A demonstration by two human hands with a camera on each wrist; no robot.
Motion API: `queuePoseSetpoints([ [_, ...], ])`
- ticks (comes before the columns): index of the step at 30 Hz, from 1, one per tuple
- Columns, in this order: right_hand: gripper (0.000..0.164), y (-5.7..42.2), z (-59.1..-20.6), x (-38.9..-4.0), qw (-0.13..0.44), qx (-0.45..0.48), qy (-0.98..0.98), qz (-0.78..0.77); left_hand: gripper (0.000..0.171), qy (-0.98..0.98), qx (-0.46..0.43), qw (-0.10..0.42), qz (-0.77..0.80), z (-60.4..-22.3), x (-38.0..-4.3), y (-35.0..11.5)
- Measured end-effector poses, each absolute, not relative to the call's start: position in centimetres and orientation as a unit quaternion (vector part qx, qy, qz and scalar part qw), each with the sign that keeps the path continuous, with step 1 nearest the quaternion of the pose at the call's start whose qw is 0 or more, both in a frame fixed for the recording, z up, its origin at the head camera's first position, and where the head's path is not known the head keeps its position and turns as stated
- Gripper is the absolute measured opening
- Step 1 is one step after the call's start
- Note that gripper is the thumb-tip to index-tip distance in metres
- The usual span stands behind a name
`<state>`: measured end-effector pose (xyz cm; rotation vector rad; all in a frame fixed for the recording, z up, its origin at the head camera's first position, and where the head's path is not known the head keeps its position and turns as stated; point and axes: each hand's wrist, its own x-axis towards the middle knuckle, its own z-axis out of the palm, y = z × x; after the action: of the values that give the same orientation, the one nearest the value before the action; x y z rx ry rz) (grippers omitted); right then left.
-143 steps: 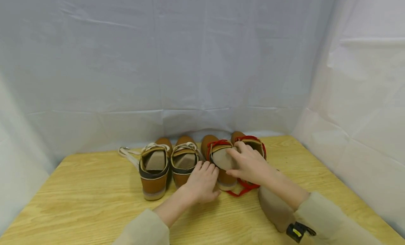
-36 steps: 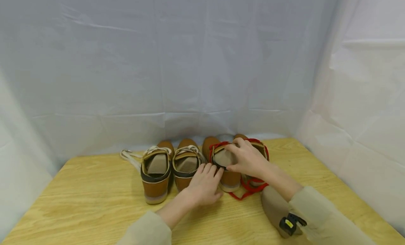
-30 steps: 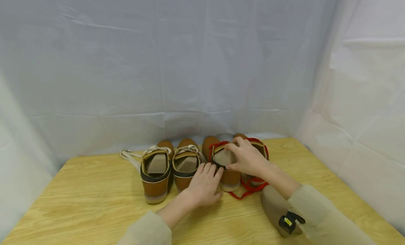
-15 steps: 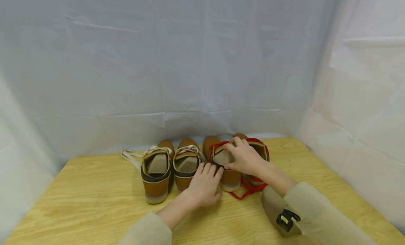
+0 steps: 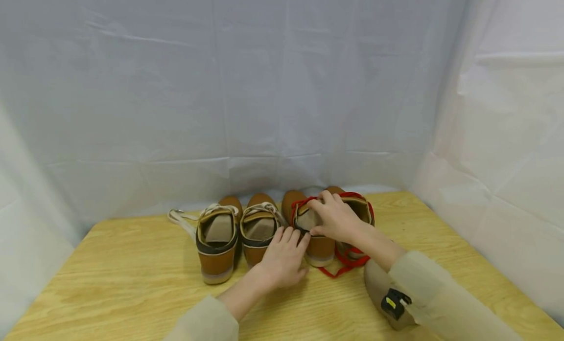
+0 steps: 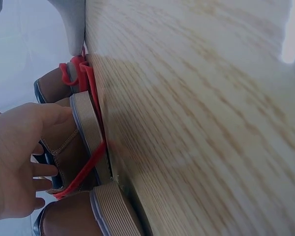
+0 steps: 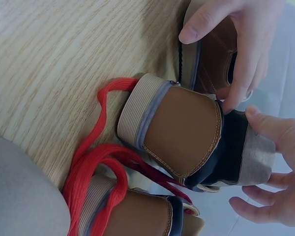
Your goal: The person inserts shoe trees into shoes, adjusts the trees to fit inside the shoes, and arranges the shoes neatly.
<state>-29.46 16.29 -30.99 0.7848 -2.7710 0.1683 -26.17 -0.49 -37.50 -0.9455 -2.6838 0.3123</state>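
In a row of tan shoes, the third is a red-laced shoe point(image 5: 320, 250) with its heel toward me. My right hand point(image 5: 339, 218) pinches a beige insole point(image 5: 307, 219) that lies in that shoe's opening. The right wrist view shows the insole's rear end point(image 7: 258, 160) standing out of the dark collar, between thumb and fingers. My left hand point(image 5: 284, 258) rests its fingertips on the collar's left side, thumb apart. Its fingers reach over the shoe edge in the left wrist view, near the striped sole point(image 6: 91, 132).
Two white-laced shoes point(image 5: 216, 262) stand at left, insoles inside. Another red-laced shoe point(image 5: 359, 209) is at right, with loose red laces point(image 5: 345, 268) on the wooden table point(image 5: 132, 277). A second loose insole point(image 5: 374, 287) lies under my right forearm. White sheeting point(image 5: 246, 86) hangs behind.
The insole sits lower and farther forward in the red-laced shoe than several seconds ago. My right hand has shifted slightly left with it; the left hand stays nearly still.
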Motion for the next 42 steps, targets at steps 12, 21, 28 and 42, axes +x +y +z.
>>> queuePoseSetpoints([
  [12,0.054,16.1,-31.3,-29.7,0.149,0.280,-0.948,0.033,0.074,-0.923,-0.335,0.155,0.107,-37.4,-26.1,-0.7],
  [21,0.054,15.7,-31.3,-30.1,0.143,0.277,-0.950,0.031,0.072,-0.918,-0.341,0.170,0.107,-37.3,-26.1,-0.8],
  [28,0.055,15.4,-31.5,-30.1,0.138,0.281,-0.949,0.030,0.072,-0.921,-0.339,0.161,0.108,-37.3,-26.1,-0.8],
  [42,0.055,15.4,-31.6,-30.7,0.111,0.281,-0.953,0.024,0.070,-0.918,-0.342,0.168,0.110,-37.6,-26.2,-0.9],
])
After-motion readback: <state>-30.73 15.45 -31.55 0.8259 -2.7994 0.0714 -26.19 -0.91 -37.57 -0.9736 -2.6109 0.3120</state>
